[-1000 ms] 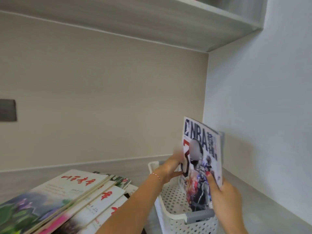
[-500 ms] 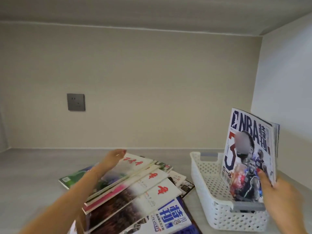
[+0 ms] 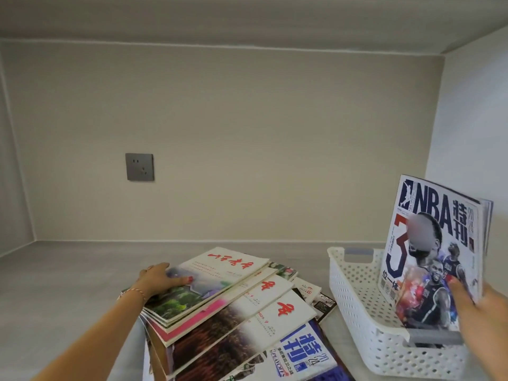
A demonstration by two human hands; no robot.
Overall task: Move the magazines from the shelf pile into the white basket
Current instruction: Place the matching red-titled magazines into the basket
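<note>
Two hands worked at a grey shelf point(image 3: 68, 273). One white basket point(image 3: 354, 287), plastic, rectangular and perforated with small round holes, with grey handle bars at each end, sat at the right. One NBA magazine point(image 3: 434, 257) stood upright inside it, its glossy cover showing basketball players and a large red-and-blue numeral; further pages or copies showed behind its right edge, though how many could not be told. The right hand point(image 3: 478, 312) gripped its lower right corner, thumb on the cover. Just left of the basket lay the pile of magazines point(image 3: 233, 306), fanned and overlapping; at least six covers showed, three with red brush-style characters. The left hand point(image 3: 159, 279), a thin red-and-gold bracelet point(image 3: 134, 291) at its wrist, rested on the top magazine point(image 3: 217, 276), thumb on the cover and fingers curled at its left edge. One grey wall socket point(image 3: 139, 166) sat on the beige back panel.
</note>
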